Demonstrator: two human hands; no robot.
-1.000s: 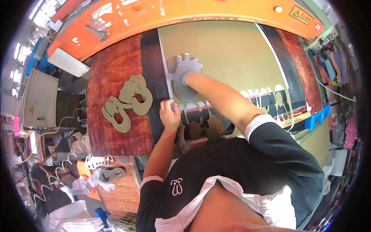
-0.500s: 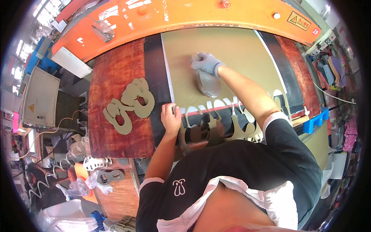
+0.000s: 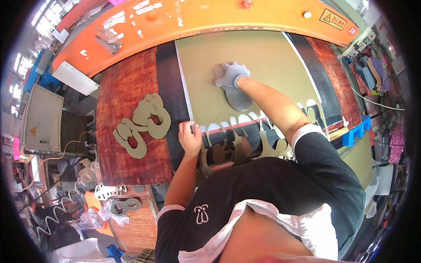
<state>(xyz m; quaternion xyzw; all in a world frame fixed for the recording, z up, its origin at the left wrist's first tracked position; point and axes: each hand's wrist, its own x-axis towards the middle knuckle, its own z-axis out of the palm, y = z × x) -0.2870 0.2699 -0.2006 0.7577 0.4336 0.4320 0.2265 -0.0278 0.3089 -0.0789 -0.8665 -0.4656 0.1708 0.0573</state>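
While left hand pinches olive sheet edge, gloved right hand grasps grey cutter.

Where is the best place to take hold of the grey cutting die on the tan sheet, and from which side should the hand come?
Probably by its far, rounded end, from above. The cutting die lies flat on the tan sheet, so only its top and rim are free. The gloved right hand already rests on that far end, while the left hand pinches the sheet's near-left cut edge.

Factory workshop: orange die-cutting press, tan sheet material on its bed, stacked sole-shaped cut-outs, grey electrical cabinet.
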